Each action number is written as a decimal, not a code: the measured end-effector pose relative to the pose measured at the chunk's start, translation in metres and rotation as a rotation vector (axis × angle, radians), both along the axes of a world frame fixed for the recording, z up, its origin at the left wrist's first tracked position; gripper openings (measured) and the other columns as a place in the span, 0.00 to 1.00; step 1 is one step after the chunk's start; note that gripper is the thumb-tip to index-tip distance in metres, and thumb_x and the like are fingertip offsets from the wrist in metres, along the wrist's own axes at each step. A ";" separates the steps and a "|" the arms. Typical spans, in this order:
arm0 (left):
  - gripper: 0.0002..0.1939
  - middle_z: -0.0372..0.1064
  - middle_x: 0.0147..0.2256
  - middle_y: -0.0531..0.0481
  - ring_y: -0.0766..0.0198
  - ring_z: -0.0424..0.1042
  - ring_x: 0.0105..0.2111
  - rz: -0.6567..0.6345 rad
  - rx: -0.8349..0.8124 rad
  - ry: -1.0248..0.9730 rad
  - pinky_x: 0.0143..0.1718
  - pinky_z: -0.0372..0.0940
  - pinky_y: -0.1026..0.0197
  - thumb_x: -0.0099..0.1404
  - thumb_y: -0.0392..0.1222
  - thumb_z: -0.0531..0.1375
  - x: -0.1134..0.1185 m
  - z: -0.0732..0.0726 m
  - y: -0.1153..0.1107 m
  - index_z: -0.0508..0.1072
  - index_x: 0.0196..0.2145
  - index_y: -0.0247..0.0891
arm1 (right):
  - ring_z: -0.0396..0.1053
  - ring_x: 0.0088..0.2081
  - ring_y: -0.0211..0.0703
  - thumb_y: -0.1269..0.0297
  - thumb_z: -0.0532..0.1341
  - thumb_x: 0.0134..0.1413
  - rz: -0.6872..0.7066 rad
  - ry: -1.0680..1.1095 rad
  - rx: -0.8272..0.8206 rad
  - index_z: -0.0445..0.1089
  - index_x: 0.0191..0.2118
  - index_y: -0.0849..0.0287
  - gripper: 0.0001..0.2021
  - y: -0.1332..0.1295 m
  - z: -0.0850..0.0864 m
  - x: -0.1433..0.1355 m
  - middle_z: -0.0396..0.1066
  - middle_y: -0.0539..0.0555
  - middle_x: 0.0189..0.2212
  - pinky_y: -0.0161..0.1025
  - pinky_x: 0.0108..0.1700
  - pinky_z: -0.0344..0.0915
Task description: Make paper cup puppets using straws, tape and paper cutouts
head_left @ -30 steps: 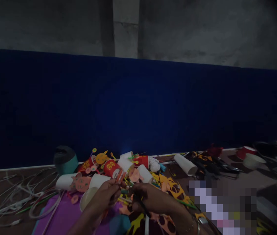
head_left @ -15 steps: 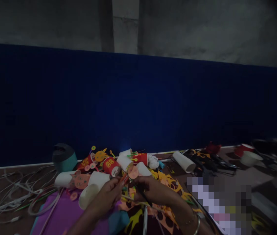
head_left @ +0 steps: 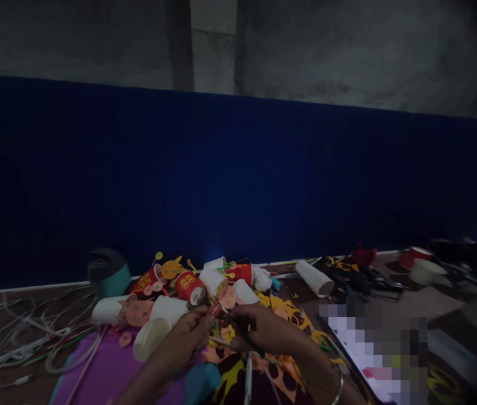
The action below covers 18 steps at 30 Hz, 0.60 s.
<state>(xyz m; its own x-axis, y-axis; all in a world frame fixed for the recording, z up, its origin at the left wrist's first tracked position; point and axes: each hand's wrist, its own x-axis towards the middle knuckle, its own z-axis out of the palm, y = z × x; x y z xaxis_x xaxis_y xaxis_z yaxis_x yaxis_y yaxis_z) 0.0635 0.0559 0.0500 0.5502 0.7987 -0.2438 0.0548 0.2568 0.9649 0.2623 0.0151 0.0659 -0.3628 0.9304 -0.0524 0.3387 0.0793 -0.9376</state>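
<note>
My left hand [head_left: 192,332] is closed, its fingertips pinching a small orange-red piece [head_left: 214,310] that looks like paper. Facing it, my right hand [head_left: 259,326] is closed around dark scissors [head_left: 238,329], partly hidden by the fingers, with the blades close to the piece. Just beyond the hands lies a round pink paper cut-out [head_left: 227,297] against white paper cups [head_left: 212,283]. Below them are cut-up orange and yellow paper scraps [head_left: 287,374]. A white paper cup [head_left: 153,339] lies tipped beside my left wrist.
Purple sheets [head_left: 107,371] and tangled white cables [head_left: 23,349] lie to the left, near a teal-and-black container [head_left: 109,274]. Red cups [head_left: 189,287] and an orange cat-face cut-out [head_left: 138,313] sit behind. A white paper cup [head_left: 314,279] lies right; a blue wall [head_left: 238,180] stands behind.
The view has shifted slightly, so things sit a little farther left. Both hands stay together at the orange-red piece, with the scissors tilted slightly differently.
</note>
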 end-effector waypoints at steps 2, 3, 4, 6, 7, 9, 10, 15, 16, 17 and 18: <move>0.26 0.47 0.12 0.67 0.76 0.39 0.12 -0.032 -0.007 -0.027 0.13 0.36 0.69 0.53 0.60 0.59 -0.001 -0.002 0.001 0.64 0.40 0.37 | 0.60 0.24 0.33 0.57 0.67 0.40 0.002 -0.013 0.012 0.73 0.39 0.58 0.17 -0.001 0.001 -0.001 0.67 0.47 0.23 0.30 0.26 0.57; 0.24 0.47 0.12 0.67 0.76 0.38 0.12 -0.044 -0.014 -0.044 0.13 0.36 0.69 0.54 0.59 0.59 -0.002 -0.003 0.001 0.64 0.40 0.38 | 0.60 0.24 0.33 0.57 0.67 0.40 0.000 -0.007 0.010 0.73 0.39 0.58 0.17 -0.001 0.002 -0.001 0.67 0.47 0.23 0.30 0.26 0.57; 0.23 0.47 0.12 0.67 0.76 0.38 0.12 -0.050 -0.022 -0.061 0.14 0.36 0.69 0.55 0.58 0.59 -0.003 -0.005 0.002 0.64 0.40 0.38 | 0.60 0.24 0.33 0.57 0.67 0.40 -0.002 0.006 0.001 0.73 0.39 0.58 0.17 -0.001 0.002 -0.002 0.68 0.47 0.24 0.30 0.26 0.57; 0.23 0.47 0.12 0.67 0.76 0.37 0.12 -0.058 -0.043 -0.083 0.14 0.35 0.69 0.55 0.58 0.59 -0.005 -0.008 0.003 0.63 0.41 0.39 | 0.61 0.24 0.33 0.57 0.67 0.40 -0.005 0.049 -0.024 0.73 0.40 0.58 0.18 -0.002 0.001 -0.003 0.69 0.48 0.25 0.30 0.26 0.57; 0.23 0.47 0.12 0.67 0.76 0.38 0.12 -0.061 -0.052 -0.089 0.14 0.35 0.68 0.55 0.58 0.59 -0.005 -0.009 0.004 0.63 0.41 0.39 | 0.60 0.24 0.33 0.57 0.68 0.40 -0.008 0.071 -0.035 0.73 0.40 0.58 0.18 -0.002 0.000 -0.003 0.69 0.48 0.25 0.30 0.27 0.57; 0.22 0.47 0.12 0.67 0.76 0.38 0.12 -0.063 -0.064 -0.090 0.14 0.36 0.68 0.55 0.58 0.59 -0.006 -0.008 0.004 0.63 0.40 0.39 | 0.60 0.23 0.33 0.57 0.68 0.39 -0.016 0.099 -0.047 0.73 0.39 0.58 0.18 -0.002 -0.002 -0.004 0.69 0.48 0.25 0.30 0.26 0.57; 0.21 0.48 0.12 0.66 0.76 0.38 0.12 -0.062 -0.067 -0.091 0.14 0.36 0.68 0.55 0.58 0.59 -0.007 -0.007 0.005 0.63 0.39 0.39 | 0.59 0.23 0.32 0.57 0.68 0.40 -0.020 0.104 -0.049 0.73 0.38 0.59 0.18 -0.002 -0.002 -0.004 0.69 0.48 0.24 0.30 0.26 0.57; 0.20 0.49 0.13 0.66 0.76 0.38 0.12 -0.098 -0.075 -0.079 0.14 0.35 0.68 0.57 0.56 0.58 -0.008 0.000 0.004 0.63 0.38 0.39 | 0.59 0.22 0.32 0.55 0.67 0.41 -0.037 0.117 -0.045 0.74 0.36 0.60 0.16 -0.002 -0.005 -0.005 0.68 0.47 0.22 0.29 0.25 0.55; 0.19 0.49 0.13 0.66 0.76 0.38 0.12 -0.097 -0.084 -0.073 0.13 0.35 0.68 0.57 0.56 0.58 -0.008 0.000 0.004 0.63 0.38 0.39 | 0.57 0.22 0.32 0.54 0.66 0.41 -0.041 0.112 -0.039 0.74 0.36 0.60 0.16 -0.002 -0.005 -0.005 0.67 0.47 0.22 0.29 0.25 0.54; 0.19 0.49 0.13 0.66 0.76 0.38 0.12 -0.091 -0.092 -0.070 0.13 0.34 0.68 0.57 0.56 0.58 -0.008 0.001 0.004 0.63 0.38 0.40 | 0.56 0.21 0.31 0.54 0.66 0.42 -0.046 0.102 -0.033 0.74 0.35 0.60 0.16 -0.002 -0.005 -0.005 0.66 0.47 0.21 0.29 0.24 0.54; 0.19 0.49 0.13 0.66 0.76 0.38 0.12 -0.085 -0.100 -0.071 0.13 0.34 0.68 0.57 0.56 0.58 -0.008 0.001 0.004 0.62 0.37 0.40 | 0.55 0.21 0.31 0.54 0.65 0.42 -0.053 0.086 -0.024 0.74 0.35 0.60 0.16 -0.002 -0.005 -0.004 0.65 0.46 0.20 0.29 0.24 0.53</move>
<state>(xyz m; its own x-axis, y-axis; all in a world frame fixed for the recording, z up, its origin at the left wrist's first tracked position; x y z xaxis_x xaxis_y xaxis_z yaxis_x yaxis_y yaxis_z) 0.0552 0.0599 0.0510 0.6331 0.7224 -0.2782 0.0133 0.3492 0.9369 0.2580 0.0126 0.0612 -0.3168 0.9474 -0.0463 0.2604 0.0400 -0.9647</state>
